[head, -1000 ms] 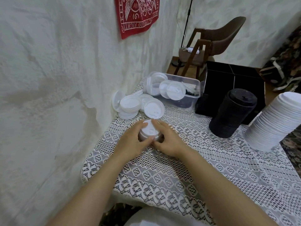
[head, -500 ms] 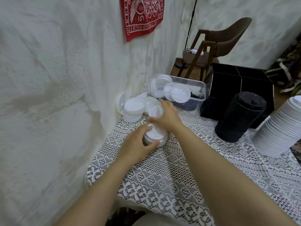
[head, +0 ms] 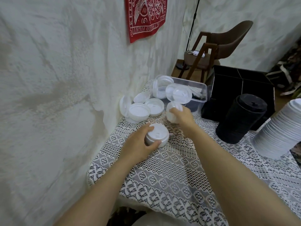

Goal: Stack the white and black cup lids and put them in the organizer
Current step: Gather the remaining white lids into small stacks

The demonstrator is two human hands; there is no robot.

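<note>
Handling: thin white plastic cup lid (head: 171, 114) looks light, flexible; hold by rim.
Left hand (head: 138, 144): fingers curled round short white lid stack (head: 158, 134).
Right hand (head: 183, 115): pinching that lid.

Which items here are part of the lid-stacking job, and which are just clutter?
Job: left hand gripping small white lid stack; right hand holding white lid; loose white lids; clear tub; black lid stack; tall white lid stack; black organizer.
Lying about: chair; red banner; lace tablecloth.
</note>
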